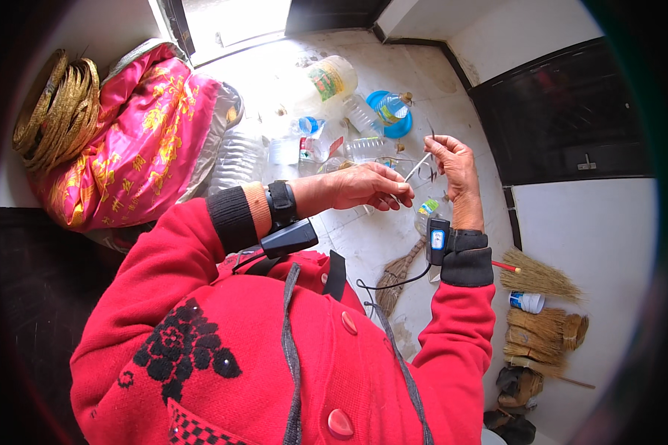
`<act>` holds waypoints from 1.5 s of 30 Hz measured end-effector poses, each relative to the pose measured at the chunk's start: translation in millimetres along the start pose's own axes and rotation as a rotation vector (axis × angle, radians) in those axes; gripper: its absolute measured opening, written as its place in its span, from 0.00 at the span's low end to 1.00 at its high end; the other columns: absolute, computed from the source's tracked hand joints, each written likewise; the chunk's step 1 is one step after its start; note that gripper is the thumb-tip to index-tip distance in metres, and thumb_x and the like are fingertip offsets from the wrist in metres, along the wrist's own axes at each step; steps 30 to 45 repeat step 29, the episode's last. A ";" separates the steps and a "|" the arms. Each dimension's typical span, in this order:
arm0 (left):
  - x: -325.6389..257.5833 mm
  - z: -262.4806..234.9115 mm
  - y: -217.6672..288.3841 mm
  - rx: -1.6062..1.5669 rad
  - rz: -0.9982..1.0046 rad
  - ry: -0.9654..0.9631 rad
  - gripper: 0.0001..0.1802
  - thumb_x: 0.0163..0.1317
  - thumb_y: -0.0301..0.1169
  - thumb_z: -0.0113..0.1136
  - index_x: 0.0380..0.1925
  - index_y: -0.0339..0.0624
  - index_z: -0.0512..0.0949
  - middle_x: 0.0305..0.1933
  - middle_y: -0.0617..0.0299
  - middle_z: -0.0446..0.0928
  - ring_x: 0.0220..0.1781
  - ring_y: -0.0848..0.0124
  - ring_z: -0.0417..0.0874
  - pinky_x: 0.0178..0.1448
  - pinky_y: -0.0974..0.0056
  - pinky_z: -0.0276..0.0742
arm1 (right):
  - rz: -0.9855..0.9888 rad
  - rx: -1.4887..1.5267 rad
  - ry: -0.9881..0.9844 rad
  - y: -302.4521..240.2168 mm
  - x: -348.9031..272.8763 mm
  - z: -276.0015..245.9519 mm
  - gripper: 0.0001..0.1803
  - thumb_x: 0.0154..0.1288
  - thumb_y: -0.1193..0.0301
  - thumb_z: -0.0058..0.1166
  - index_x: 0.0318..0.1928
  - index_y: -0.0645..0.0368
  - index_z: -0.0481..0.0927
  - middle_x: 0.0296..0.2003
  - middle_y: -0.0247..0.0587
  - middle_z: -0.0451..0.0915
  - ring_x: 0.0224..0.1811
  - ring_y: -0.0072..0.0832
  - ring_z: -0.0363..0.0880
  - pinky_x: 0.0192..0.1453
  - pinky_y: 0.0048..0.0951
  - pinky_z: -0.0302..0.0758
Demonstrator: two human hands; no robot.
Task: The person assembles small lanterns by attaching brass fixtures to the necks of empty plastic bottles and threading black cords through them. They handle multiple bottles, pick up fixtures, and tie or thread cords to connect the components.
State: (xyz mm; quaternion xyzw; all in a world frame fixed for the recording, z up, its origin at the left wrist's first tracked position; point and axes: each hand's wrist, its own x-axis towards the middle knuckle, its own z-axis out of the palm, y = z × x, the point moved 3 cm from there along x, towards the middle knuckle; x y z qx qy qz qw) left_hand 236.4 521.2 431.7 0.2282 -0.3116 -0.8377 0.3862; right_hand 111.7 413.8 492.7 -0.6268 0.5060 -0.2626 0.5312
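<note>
My left hand point(371, 185) pinches the lower end of a thin pale strip point(417, 167) between thumb and fingers. The strip slants up to my right hand point(455, 165), whose thumb and fingertips are closed on its other end. Thin dark curled strands point(425, 173) hang beside the strip; I cannot make out whether they are one piece with it. Under my right wrist stands a clear plastic bottle point(425, 213) with a yellow-green label. Beyond my hands several clear plastic bottles point(369, 150) lie on the floor, near a large cloudy jug point(332, 78).
A blue basin point(398, 127) holds a bottle. At left sits a bundle in pink patterned cloth point(137, 141), with a coil of golden braid point(58, 111). A small broom point(402, 277) lies below my hands; straw brooms point(536, 276) and white cups point(527, 302) line the right wall.
</note>
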 end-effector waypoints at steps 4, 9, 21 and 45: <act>-3.8 2.7 0.2 -0.024 -0.015 0.016 0.13 0.62 0.38 0.47 0.31 0.40 0.75 0.32 0.63 0.77 0.29 0.80 0.75 0.33 0.77 0.70 | 0.017 0.238 0.041 4.8 2.4 -6.2 0.07 0.58 0.71 0.51 0.33 0.63 0.75 0.26 0.39 0.78 0.13 0.10 0.59 0.15 0.11 0.53; -2.7 3.5 -1.3 -0.094 0.012 0.019 0.14 0.62 0.38 0.46 0.29 0.40 0.75 0.28 0.63 0.77 0.27 0.79 0.75 0.29 0.77 0.69 | 0.165 0.761 0.125 17.6 2.0 -25.2 0.09 0.62 0.71 0.45 0.40 0.62 0.72 0.19 0.30 0.67 0.12 0.12 0.53 0.15 0.14 0.52; 0.1 12.5 -5.5 -0.095 -0.080 -0.075 0.12 0.62 0.35 0.46 0.28 0.38 0.73 0.20 0.66 0.71 0.21 0.79 0.70 0.26 0.75 0.65 | 0.157 0.704 0.307 38.1 3.1 -73.9 0.09 0.61 0.71 0.46 0.39 0.62 0.72 0.15 0.28 0.63 0.11 0.14 0.52 0.17 0.16 0.54; 1.0 -15.7 -2.2 -0.441 0.063 -0.026 0.15 0.62 0.35 0.45 0.43 0.36 0.70 0.39 0.62 0.76 0.34 0.77 0.75 0.40 0.73 0.71 | -0.030 0.442 0.396 32.9 -25.4 -75.0 0.27 0.58 0.68 0.51 0.57 0.62 0.59 0.46 0.49 0.71 0.31 0.29 0.77 0.27 0.21 0.74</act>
